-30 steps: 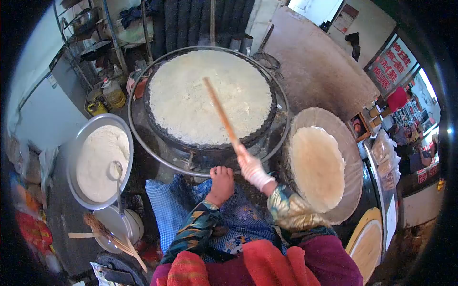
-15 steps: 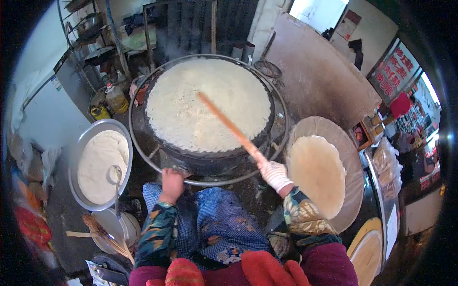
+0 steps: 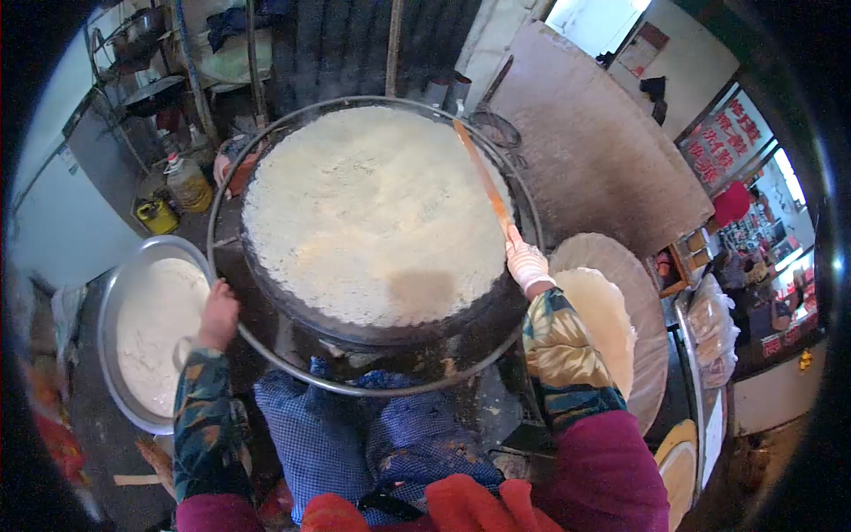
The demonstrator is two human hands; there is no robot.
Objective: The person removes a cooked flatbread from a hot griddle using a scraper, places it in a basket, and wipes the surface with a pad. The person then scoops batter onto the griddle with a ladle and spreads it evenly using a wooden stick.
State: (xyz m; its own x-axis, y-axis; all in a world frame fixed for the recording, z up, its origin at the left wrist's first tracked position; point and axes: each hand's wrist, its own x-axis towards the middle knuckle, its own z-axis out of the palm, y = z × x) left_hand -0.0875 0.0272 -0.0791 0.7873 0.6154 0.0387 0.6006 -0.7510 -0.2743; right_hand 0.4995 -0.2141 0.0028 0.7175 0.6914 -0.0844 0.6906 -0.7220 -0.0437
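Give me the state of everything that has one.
Pale layer: spread over the griddle
Wooden stick: held
Right hand: covered in white, gripping
Left hand: bare, fingers curled
Basin: holding pale mixture
Pale sheet: lying flat
Bottle: capped

Lighting: moderate, cool, uneven. Brightest source is a pale opening, above and right of the right hand's fingers; a second bright gap lies well to their right, with a small glare spot beyond it. A soft-edged dark patch, apparently shadow, marks the pale round sheet below and left of those fingers. Dim, murky metal sheeting stands above. Quality: left hand slightly soft; smeared blur to its left. Wide-angle curvature throughout; edges fall to black, grainy.
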